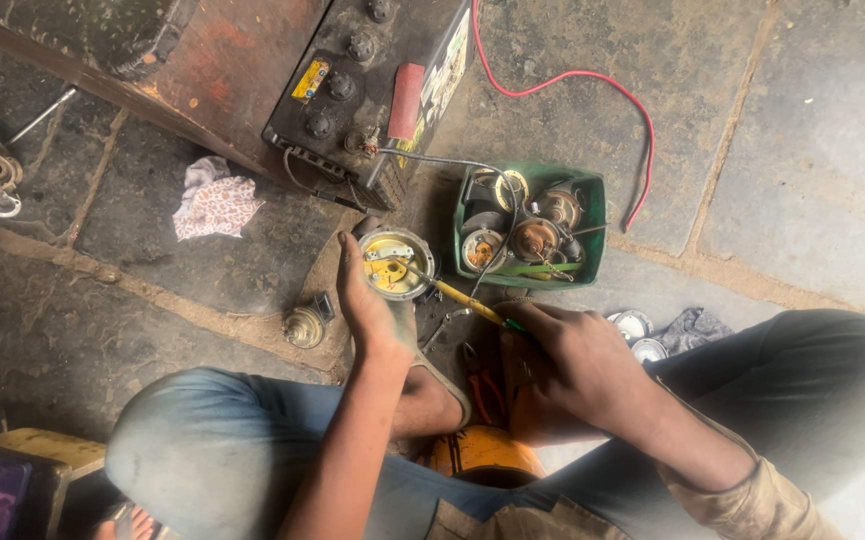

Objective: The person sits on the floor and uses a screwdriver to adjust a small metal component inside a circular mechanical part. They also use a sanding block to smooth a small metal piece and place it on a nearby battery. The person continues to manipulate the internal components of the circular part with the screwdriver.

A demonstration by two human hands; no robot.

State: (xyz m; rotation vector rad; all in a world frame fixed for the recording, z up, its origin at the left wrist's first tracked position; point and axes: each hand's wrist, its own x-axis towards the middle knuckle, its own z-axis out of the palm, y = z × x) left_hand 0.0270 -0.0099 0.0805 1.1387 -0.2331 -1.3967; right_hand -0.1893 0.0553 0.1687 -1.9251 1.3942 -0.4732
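My left hand [372, 310] grips the near edge of a small round metal part [395, 262] with a yellow inside, and holds it down on the stone floor. My right hand [567, 365] holds a yellow-handled screwdriver [457, 295], and the tip rests inside the round part. Both forearms reach forward between my bent knees in blue jeans.
A black battery [352, 90] with a red clamp and a red wire [592, 90] sits ahead. A green tray [592, 215] of round metal parts lies to the right. A patterned rag [214, 198], another round part [304, 325], red-handled pliers [480, 385] and metal lids [637, 335] lie about.
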